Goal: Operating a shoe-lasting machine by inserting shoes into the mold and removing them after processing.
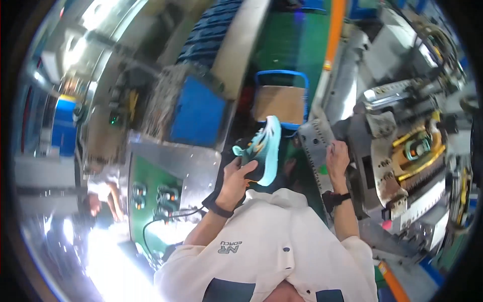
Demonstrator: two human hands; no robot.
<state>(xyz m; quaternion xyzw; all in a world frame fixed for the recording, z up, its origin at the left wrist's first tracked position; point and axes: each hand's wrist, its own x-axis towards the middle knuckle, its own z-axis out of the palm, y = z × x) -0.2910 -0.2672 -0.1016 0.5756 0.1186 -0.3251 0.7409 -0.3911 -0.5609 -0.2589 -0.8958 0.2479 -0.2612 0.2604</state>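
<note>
A sneaker [270, 151] with a pale turquoise sole and a black and teal upper is in my left hand [236, 182]. The fingers wrap round its heel end, and the toe points away from me with the sole turned to the right. My right hand [337, 160] is beside a grey metal panel with holes [316, 141], at the edge of a machine. Its fingers are curled; whether they grip a part there is hidden.
To the right stands a machine with a shoe-shaped mould [418, 149] flanked by yellow bars. A blue-framed cart [279, 103] with a brown board is ahead. At left, several shoes [168, 196] lie on a green surface [146, 171], near a blue-sided box [197, 113]. Another person [108, 196] is at far left.
</note>
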